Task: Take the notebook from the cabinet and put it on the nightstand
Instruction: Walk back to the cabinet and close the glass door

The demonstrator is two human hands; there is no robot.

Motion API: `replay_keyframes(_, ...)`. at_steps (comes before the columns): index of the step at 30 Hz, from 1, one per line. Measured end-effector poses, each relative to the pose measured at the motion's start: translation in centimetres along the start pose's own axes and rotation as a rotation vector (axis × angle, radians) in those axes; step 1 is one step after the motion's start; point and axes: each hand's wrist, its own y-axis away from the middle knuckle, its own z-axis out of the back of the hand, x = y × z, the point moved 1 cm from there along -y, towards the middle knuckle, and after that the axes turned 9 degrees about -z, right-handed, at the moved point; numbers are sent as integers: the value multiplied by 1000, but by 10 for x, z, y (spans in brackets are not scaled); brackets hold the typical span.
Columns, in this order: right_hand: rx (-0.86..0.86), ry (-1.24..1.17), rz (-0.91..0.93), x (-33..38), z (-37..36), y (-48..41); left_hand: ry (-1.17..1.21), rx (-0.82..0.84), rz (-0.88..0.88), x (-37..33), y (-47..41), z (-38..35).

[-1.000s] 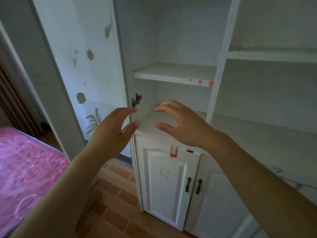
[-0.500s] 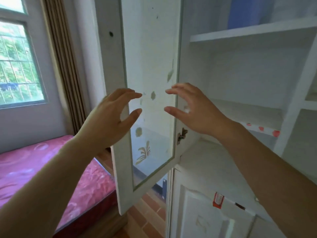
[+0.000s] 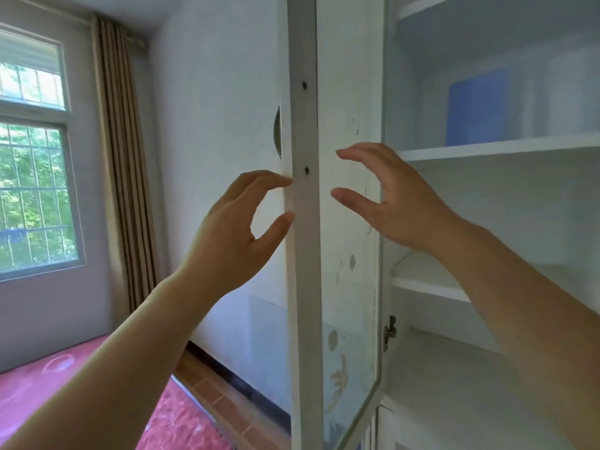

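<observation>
Head view: blue notebook [image 3: 475, 107] shelved above right grip [image 3: 394, 203].

The cabinet [image 3: 487, 222] stood on the right, with its door [image 3: 303, 254] swung open toward the viewer, edge-on near the middle. A notebook [image 3: 475, 107] stood upright on the upper shelf [image 3: 500, 147], toward the back; two more shelves lay below it. The left hand [image 3: 233, 228] was raised left of the door, its fingertips at the door's edge. The right hand [image 3: 396, 203] was raised right of that edge, in front of the cabinet opening, below the notebook. A window [image 3: 32, 157] and curtain [image 3: 126, 164] stood at far left, and a bed [image 3: 65, 384] lay beneath them.
</observation>
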Motion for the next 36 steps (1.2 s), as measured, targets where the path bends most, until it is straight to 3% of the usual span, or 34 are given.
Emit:
replay_keyframes(12,-105,-3,-51,53,-6,-41,300,-100,7,54,-48,2)
replay_keyframes(21,-117,177,12,70,-25,-45,467,-22,42,89,-45,-9)
replay_keyframes(36,-127,238,12,66,-15,-41,618,38,-69,79,-78,-26)
